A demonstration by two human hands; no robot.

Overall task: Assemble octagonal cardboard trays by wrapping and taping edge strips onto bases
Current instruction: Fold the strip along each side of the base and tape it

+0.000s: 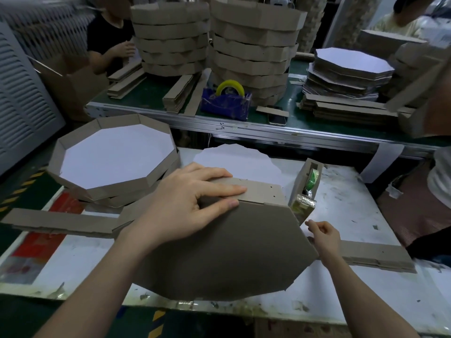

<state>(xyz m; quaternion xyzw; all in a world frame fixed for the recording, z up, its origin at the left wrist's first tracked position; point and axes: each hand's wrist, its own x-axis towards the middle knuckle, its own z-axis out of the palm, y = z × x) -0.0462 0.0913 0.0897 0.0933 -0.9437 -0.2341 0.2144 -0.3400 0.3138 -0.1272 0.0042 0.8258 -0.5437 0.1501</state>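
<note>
Finished trays (114, 162) left of base (219, 252), dispenser (306, 189) right

The base (219, 252) at lower centre is matt brown cardboard, and its edge strip (258, 192) is the same, fibrous at the cuts. The finished tray (114, 154) at left has smooth white paper lining. The desk (341, 289) is white, scuffed and stained. The tape dispenser (305, 189) is cardboard under glossy film.

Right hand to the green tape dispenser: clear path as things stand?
Probably yes. The right hand sits just in front of the tape dispenser with nothing between them, while the left hand pins the edge strip.
</note>
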